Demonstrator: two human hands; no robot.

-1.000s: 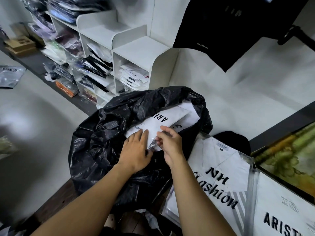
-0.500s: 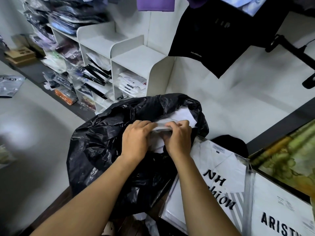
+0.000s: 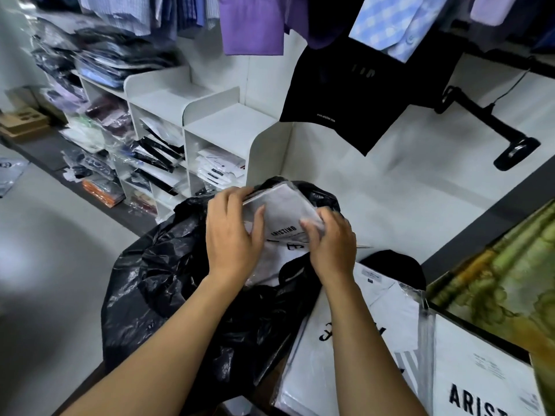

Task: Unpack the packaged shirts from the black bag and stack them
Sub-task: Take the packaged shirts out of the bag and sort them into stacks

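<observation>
Your left hand and right hand both close on one packaged shirt, fingers curled over its two near corners, and they hold it in the middle of the frame, above the open mouth of the black bag. The packet is tilted, its long axis runs from the lower right toward the upper left, and its far corner points up toward the white shelf. More packaged shirts lie in a stack at the lower right of the frame.

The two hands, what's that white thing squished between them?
In the head view, a packaged shirt printed ARISTINO sits between the left hand and right hand, above the black bag.
</observation>
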